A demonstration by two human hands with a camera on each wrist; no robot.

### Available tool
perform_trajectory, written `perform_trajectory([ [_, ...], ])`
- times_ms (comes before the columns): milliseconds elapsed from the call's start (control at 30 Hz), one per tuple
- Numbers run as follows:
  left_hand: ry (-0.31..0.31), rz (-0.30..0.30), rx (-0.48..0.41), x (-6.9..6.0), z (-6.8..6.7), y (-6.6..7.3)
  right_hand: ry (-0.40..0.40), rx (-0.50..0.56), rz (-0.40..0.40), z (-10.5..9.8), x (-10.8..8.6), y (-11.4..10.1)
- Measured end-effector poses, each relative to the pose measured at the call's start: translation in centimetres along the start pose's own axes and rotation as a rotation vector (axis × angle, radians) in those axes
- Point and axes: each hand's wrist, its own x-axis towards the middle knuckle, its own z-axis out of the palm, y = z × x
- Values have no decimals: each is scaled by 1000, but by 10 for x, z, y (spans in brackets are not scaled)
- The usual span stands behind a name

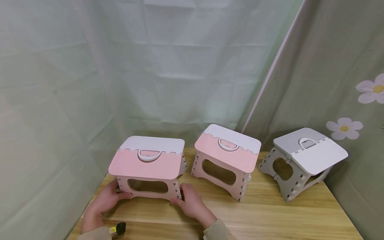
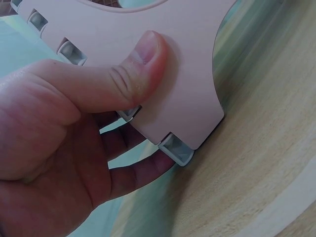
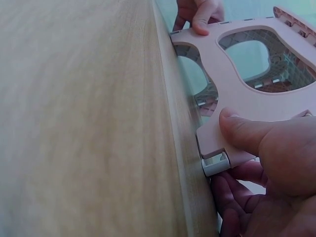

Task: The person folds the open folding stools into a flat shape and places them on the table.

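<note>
Nearest, the left hand (image 1: 108,199) and right hand (image 1: 191,202) each have thumb and fingers clamped on a lower corner of the left pink stool (image 1: 147,169), at the worktop's (image 1: 249,215) left. Even grips, I'd judge, should keep it level. Beyond, rightward, stand the second pink stool (image 1: 225,154) and grey stool (image 1: 318,157). I can read no writing.

no lettering, label, brand, number or sign can be read on the left stool (image 1: 147,168), the middle stool (image 1: 227,158), the right stool (image 1: 312,156) or the far curtain (image 1: 186,73).
</note>
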Motion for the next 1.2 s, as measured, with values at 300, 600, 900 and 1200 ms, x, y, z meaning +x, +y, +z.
perform_trajectory([
  [300, 5, -5, 4, 3, 0, 2, 5, -10, -4, -4, 1, -1],
  [600, 5, -10, -2, 6, 0, 6, 6, -14, -3, -8, 4, 0],
  [900, 4, -12, 21, 4, -3, 5, 17, -22, -14, -1, 3, 2],
  [1200, 11, -34, 47, 0, -1, 1, 22, -9, -19, 2, 0, 1],
])
